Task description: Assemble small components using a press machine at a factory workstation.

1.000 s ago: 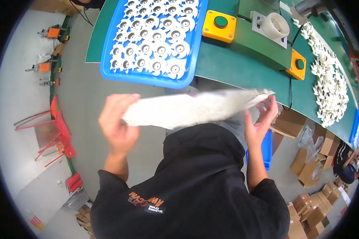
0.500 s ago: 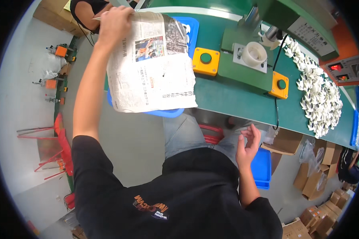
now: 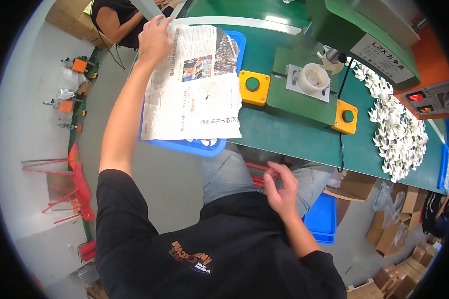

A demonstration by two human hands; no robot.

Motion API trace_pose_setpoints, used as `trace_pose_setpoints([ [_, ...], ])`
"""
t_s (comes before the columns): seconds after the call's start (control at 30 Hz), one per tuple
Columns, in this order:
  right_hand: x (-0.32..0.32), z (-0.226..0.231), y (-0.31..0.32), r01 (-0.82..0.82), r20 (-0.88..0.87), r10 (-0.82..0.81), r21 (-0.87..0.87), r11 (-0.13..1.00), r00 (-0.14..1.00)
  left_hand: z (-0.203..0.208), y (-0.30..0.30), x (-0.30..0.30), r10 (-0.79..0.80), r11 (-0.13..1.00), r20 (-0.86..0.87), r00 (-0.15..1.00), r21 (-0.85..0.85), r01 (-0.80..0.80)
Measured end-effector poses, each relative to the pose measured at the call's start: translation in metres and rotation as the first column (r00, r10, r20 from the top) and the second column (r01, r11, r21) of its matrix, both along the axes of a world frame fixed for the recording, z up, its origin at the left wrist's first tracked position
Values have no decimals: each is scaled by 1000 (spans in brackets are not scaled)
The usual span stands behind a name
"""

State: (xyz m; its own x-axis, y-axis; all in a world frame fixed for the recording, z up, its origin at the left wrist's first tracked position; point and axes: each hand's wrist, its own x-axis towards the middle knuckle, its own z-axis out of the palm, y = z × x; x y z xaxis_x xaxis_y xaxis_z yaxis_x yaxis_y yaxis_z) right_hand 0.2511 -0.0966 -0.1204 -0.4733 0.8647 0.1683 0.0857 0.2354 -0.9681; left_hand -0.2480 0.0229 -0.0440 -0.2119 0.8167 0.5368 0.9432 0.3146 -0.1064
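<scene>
Blue tray (image 3: 194,146) on the green counter (image 3: 279,134), contents hidden under a spread newspaper sheet (image 3: 194,84), left hand (image 3: 155,40) stretched out, grip pinching the sheet's far edge, right hand (image 3: 283,189) over the lap, fingers loosely curled, holding nothing, white parts (image 3: 399,134) heaped at right

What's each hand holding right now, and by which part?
The left hand pinches the newspaper sheet at its far left corner, spread over the blue tray. The right hand holds nothing, hanging open over the lap.
</scene>
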Motion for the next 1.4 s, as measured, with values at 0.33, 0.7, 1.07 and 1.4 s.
trace_pose_setpoints([
  [0.33,-96,56,38,-18,-70,-14,-442,897,997,-3,-87,-38,290,948,594,750,-285,-141],
  [0.7,-108,42,23,-164,-113,121,-556,815,986,-2,-79,-13,257,964,776,577,-247,-98],
  [1.07,-119,34,5,-68,104,110,-347,935,988,-24,-62,-7,111,994,522,846,-64,-91],
  [1.4,-116,30,16,-110,156,169,-329,938,973,-24,-84,94,-220,963,291,931,-88,255],
])
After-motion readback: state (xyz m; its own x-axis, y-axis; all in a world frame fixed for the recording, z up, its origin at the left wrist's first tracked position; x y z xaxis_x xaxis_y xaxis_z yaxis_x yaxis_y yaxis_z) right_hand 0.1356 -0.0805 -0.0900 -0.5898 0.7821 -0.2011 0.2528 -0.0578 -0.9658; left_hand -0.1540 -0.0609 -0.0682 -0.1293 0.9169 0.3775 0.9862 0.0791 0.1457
